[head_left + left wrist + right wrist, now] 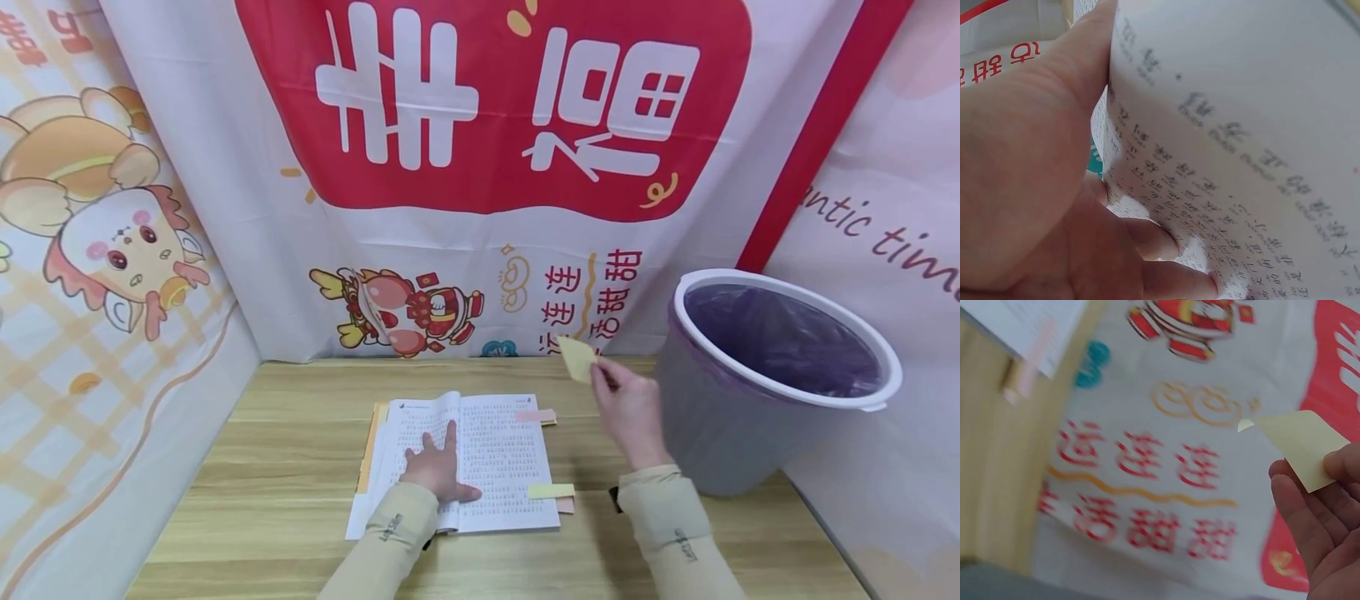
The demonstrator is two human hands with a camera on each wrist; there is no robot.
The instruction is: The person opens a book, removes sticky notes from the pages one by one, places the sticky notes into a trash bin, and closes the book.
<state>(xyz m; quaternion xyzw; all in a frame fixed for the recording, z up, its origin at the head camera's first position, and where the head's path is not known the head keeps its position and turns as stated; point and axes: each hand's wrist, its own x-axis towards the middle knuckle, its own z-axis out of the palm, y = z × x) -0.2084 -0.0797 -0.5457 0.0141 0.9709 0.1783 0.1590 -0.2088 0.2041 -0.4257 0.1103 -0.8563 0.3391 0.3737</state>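
An open book (498,450) with printed pages lies on the wooden table. My left hand (435,468) rests on it with fingers spread, across the left page and the middle fold; the left wrist view shows the printed page (1222,156) close beside the thumb. My right hand (630,408) is raised to the right of the book, near the bin. Between thumb and fingers it pinches a pale yellow sticky note (577,358), whose far corner curls in the right wrist view. Pink (535,416) and yellow sticky tabs (551,492) stick out from the right page's edge.
A grey bin (720,425) with a white rim and purple liner stands at the right, close to my right hand. Behind the wooden table (292,450) hangs a printed cloth (487,192); more printed cloth covers both sides.
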